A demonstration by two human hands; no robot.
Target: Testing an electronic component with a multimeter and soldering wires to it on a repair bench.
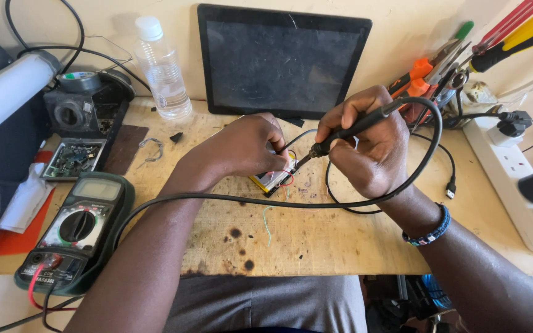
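While the right hand (365,145) grips a black soldering iron (347,131), the left hand (248,148) pinches a small flat battery pack (272,180) at mid-bench.
Nearest left lies a green meter (75,231); beyond stand a clear bottle (163,69) with a white cap and a dark tablet (282,60) against the wall.

Back: dark flat tablet screen (282,60) leaning on the wall; clear plastic bottle with white cap (163,69) beside it.
Left: green multimeter with black dial (75,229); small tray of parts (73,158).
Right: white power strip (508,169); orange-handled pliers (424,74).
Surface: scorched wooden bench (316,237).
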